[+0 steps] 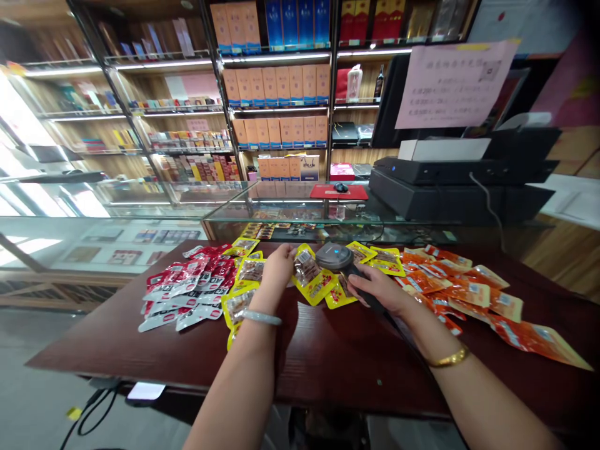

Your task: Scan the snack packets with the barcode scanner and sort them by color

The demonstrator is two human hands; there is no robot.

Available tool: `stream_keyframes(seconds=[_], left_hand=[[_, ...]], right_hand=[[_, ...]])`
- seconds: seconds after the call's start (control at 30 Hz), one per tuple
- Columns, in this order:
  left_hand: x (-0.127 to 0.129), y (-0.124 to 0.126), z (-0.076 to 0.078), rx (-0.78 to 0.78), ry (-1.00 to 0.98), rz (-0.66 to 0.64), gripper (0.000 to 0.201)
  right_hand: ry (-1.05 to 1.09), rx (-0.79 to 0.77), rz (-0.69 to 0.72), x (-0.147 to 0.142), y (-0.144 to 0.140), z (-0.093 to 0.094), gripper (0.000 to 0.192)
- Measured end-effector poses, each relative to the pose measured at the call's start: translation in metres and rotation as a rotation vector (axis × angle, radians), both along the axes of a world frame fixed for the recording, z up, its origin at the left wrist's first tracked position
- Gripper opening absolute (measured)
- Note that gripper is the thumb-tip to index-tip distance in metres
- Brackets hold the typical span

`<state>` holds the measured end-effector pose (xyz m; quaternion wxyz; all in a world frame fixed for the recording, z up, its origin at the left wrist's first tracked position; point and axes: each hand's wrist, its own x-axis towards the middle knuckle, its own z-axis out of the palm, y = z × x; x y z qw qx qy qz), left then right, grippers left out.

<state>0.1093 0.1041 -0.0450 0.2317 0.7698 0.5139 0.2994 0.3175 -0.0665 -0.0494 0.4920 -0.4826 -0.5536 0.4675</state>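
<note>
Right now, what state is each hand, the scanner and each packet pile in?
Left hand: gripping a yellow packet, lifted.
Right hand: closed on the scanner handle.
Scanner: head over the yellow packets.
Red packets: spread flat, untouched.
Orange packets: spread flat, untouched.
Table: dark wood.

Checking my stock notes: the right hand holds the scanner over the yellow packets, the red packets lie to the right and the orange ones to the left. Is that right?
Not quite: the sides are swapped. In the head view the red packets lie left and the orange packets right. The right hand does hold the scanner over the yellow packets.
</note>
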Motion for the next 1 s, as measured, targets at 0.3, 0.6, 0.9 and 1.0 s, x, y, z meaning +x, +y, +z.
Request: stream_keyframes(seconds=[0.3, 0.6, 0.9, 1.0], left_hand=[[0.008, -0.006, -0.002, 0.094, 0.046, -0.007, 0.015], [0.041, -0.026, -0.015, -0.573, -0.752, -0.201, 0.024], [0.012, -0.010, -0.005, -0.047, -0.373, -0.008, 0.054], [-0.015, 0.002, 0.007, 0.099, -0.038, 0.309, 0.063]], right_hand=[[0.030, 0.003, 0.022, -0.002, -0.002, 0.000, 0.039], [0.066, -0.044, 0.025, -0.003, -0.006, 0.003, 0.041], [0.055, -0.094, 0.036, 0.001, 0.000, -0.005, 0.043], [0.048, -0.123, 0.016, 0.002, 0.001, -0.008, 0.045]])
